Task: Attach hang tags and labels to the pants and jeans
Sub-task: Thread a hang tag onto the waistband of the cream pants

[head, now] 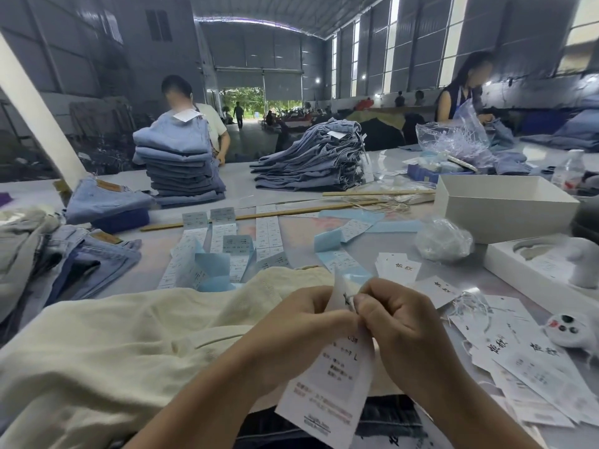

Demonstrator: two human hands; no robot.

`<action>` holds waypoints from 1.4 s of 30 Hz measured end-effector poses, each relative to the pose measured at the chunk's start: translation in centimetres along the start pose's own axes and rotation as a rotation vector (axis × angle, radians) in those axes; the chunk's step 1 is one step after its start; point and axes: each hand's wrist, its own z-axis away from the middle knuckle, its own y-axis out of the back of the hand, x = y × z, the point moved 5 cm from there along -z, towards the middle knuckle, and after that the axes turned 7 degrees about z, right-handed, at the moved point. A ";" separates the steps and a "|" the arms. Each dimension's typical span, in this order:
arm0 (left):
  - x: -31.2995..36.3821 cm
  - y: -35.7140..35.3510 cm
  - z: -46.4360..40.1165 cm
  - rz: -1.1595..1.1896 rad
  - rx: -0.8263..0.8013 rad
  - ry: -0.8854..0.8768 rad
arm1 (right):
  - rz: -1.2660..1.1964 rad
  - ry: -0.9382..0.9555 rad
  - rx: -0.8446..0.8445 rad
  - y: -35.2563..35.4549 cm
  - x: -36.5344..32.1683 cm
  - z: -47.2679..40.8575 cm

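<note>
Head view: both hands meet at centre-low frame over the table edge, working one white hang tag [337,377]. The tag's long axis runs from its top end, between the two hands, down toward the wearer and slightly left; its printed lower end hangs free below the wrists. Left hand [303,322] has its fingers curled onto the tag's upper left edge, holding it; right hand [398,322] is curled tight with thumb and forefinger pinching at the tag's top, seemingly at the hole or a thin string, too small to tell which. Both grips are closed on the tag, fingertips nearly touching each other. The cream pants [136,335] lie flat just left of and under the left hand, spread from the hands out toward the left edge, so the garment is on the left hand's side and the left hand is nearer it. Judgement: the tag is being readied or threaded, not yet fixed to the pants. Loose hang tags [518,354] lie right of the right hand, label strips [227,247] beyond the pants, stacked jeans [181,163] far across the table [301,231].
</note>
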 end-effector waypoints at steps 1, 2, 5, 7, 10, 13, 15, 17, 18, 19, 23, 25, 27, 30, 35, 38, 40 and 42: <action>-0.2 0.1 0.0 0.050 0.005 0.024 | -0.013 -0.007 0.011 0.0 0.1 0.0; -0.4 0.3 -0.1 0.097 0.016 0.044 | -0.029 -0.015 0.020 0.0 0.3 0.1; -1.0 0.5 -0.2 0.253 -0.002 0.125 | -0.062 -0.020 0.020 -0.1 0.6 0.3; -1.0 0.4 -0.4 0.277 -0.033 0.144 | -0.071 -0.017 0.019 -0.2 0.8 0.4; -1.0 0.4 -0.8 0.195 0.028 0.093 | -0.069 -0.013 0.045 0.1 1.1 0.6; -1.1 0.4 -1.0 0.159 0.109 0.066 | -0.026 -0.012 0.078 0.4 1.5 0.7; -1.2 0.5 -1.0 0.150 0.139 0.046 | 0.005 -0.009 0.095 0.6 1.5 0.8; -1.1 0.4 -1.0 0.158 0.160 0.018 | 0.036 -0.014 0.099 0.8 1.6 0.9; -1.1 0.3 -1.0 0.152 0.172 0.003 | 0.048 -0.021 0.095 0.8 1.7 1.0; -1.1 0.3 -1.0 0.137 0.188 -0.011 | 0.058 -0.025 0.088 0.8 1.8 1.1; -0.8 -0.1 -0.9 0.062 0.228 -0.081 | 0.086 -0.026 0.084 1.0 2.0 1.2; -0.7 -0.4 -0.8 0.019 0.234 -0.097 | 0.086 -0.027 0.099 1.2 2.0 1.2; -0.6 -0.5 -0.7 -0.022 0.239 -0.100 | 0.096 -0.024 0.117 1.2 2.0 1.3; -0.6 -0.7 -0.7 -0.044 0.242 -0.096 | 0.112 -0.023 0.140 1.2 2.0 1.4; -0.5 -0.9 -0.7 -0.068 0.220 -0.093 | 0.137 -0.019 0.140 0.9 2.2 1.4; -0.7 -1.0 -0.7 -0.066 0.202 -0.095 | 0.142 -0.015 0.140 0.8 2.2 1.4; -0.8 -1.0 -0.7 -0.024 0.174 -0.076 | 0.158 -0.017 0.134 0.8 2.3 1.4; -1.1 -1.0 -0.8 0.058 0.129 -0.037 | 0.156 -0.025 0.130 0.8 2.3 1.4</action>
